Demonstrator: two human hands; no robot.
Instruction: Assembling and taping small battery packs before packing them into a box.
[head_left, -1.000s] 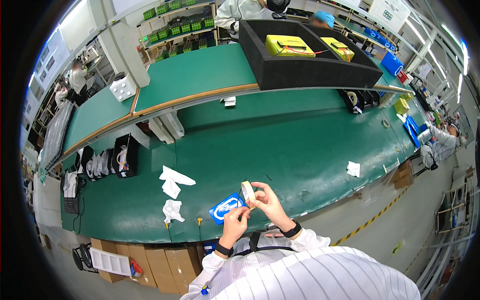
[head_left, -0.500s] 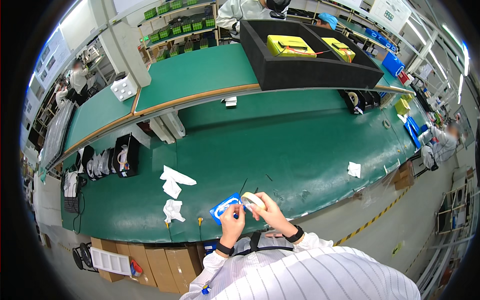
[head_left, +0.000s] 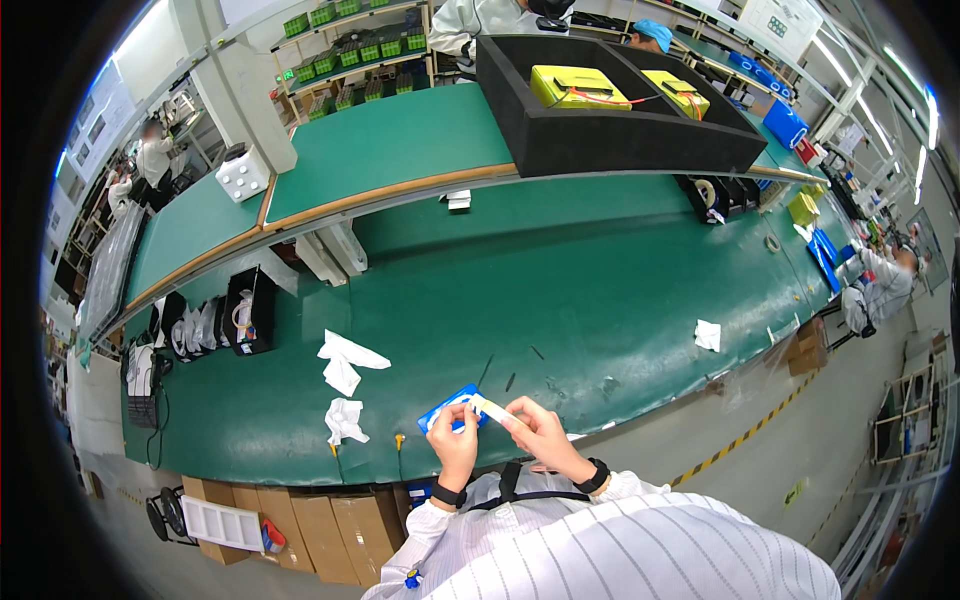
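Observation:
A pale yellow roll of tape (head_left: 497, 411) is held edge-on in my right hand (head_left: 540, 436), its thumb and fingers closed round the near side. My left hand (head_left: 455, 440) pinches at the tape's far edge, where its end appears to be; the fingertips partly hide it. Beneath both hands lies a blue flat piece with white on it (head_left: 433, 415), on the green tabletop, partly covered by the left hand. Two thin dark strips lie just beyond it, one of them a short black strip (head_left: 510, 382).
Crumpled white papers (head_left: 345, 422) and a yellow-tipped cable (head_left: 400, 442) lie left of my hands. Black bins (head_left: 250, 310) stand farther left. A raised green shelf (head_left: 400, 140) crosses behind, bearing a black divided box (head_left: 640, 145) with yellow packs. Another person (head_left: 480, 25) stands beyond.
The roll of tape has turned from showing its open ring to nearly edge-on. My left hand has shifted slightly left and up, still pinching near the roll.

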